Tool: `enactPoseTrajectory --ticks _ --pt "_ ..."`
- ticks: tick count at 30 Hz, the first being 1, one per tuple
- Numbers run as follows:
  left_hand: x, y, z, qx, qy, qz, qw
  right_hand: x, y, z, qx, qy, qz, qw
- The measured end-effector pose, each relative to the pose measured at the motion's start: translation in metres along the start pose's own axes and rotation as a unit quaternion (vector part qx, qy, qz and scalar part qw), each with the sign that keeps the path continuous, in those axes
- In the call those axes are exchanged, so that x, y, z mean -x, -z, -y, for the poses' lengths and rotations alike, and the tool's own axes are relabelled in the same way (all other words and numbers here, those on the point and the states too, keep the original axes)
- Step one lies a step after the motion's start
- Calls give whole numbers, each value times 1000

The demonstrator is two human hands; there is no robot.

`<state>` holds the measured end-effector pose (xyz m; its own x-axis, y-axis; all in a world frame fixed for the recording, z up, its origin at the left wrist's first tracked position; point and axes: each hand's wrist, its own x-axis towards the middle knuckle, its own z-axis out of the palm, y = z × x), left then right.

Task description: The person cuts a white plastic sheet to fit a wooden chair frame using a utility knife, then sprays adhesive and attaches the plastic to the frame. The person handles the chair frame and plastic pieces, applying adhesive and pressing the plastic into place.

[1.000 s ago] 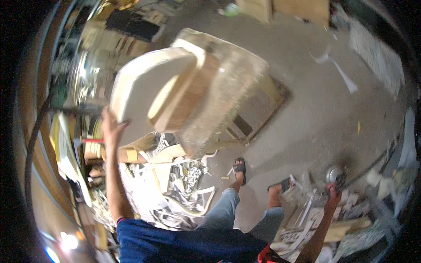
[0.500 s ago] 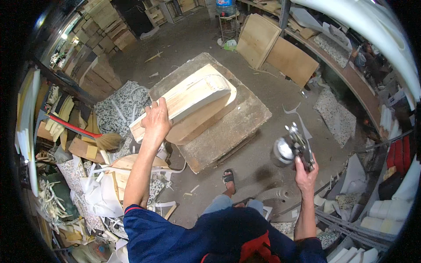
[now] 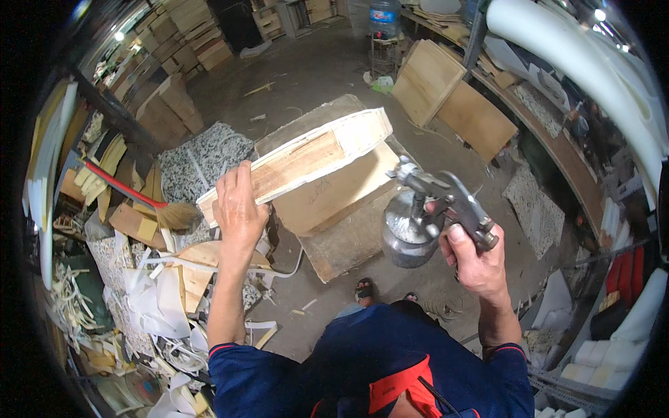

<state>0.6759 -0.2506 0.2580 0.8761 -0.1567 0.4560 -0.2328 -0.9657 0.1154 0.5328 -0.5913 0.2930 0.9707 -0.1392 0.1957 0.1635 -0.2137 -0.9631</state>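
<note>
My left hand (image 3: 240,205) grips the near left end of a long wooden frame piece (image 3: 300,164), with pale edging round its rim. The piece is tilted up, its narrow side facing me. Beneath it lies a flat wooden panel (image 3: 327,202) on a worn, dusty block table (image 3: 346,252). My right hand (image 3: 477,261) is closed round the handle of a metal spray gun (image 3: 449,202) with a round grey cup (image 3: 408,233) under it. The gun's nozzle points toward the wooden panel and the raised piece, apart from both.
Foam and wood offcuts (image 3: 160,299) heap up at the left, beside a red-handled broom (image 3: 178,212). Speckled foam sheets (image 3: 209,157) lie on the floor. Plywood boards (image 3: 428,80) lean at the far right near a water jug (image 3: 384,19). Shelving (image 3: 536,111) runs along the right.
My left hand has tipped the wooden frame piece up off the panel onto its side. My right hand has brought the spray gun up and left, closer to the wood.
</note>
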Motion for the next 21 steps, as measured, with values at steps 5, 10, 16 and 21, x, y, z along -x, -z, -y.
enactPoseTrajectory --ticks 5,10,16,21 --pt "21 -13 -10 14 63 -56 996 -14 -17 21 17 18 74 997" --pt "42 -31 -21 29 97 -79 992 -21 -24 25 21 88 113 989" --pt "50 -33 -31 31 104 -79 991 -19 -22 31 11 65 138 988" --pt "50 -35 -31 29 103 -89 990 -24 -14 29 19 49 138 989"
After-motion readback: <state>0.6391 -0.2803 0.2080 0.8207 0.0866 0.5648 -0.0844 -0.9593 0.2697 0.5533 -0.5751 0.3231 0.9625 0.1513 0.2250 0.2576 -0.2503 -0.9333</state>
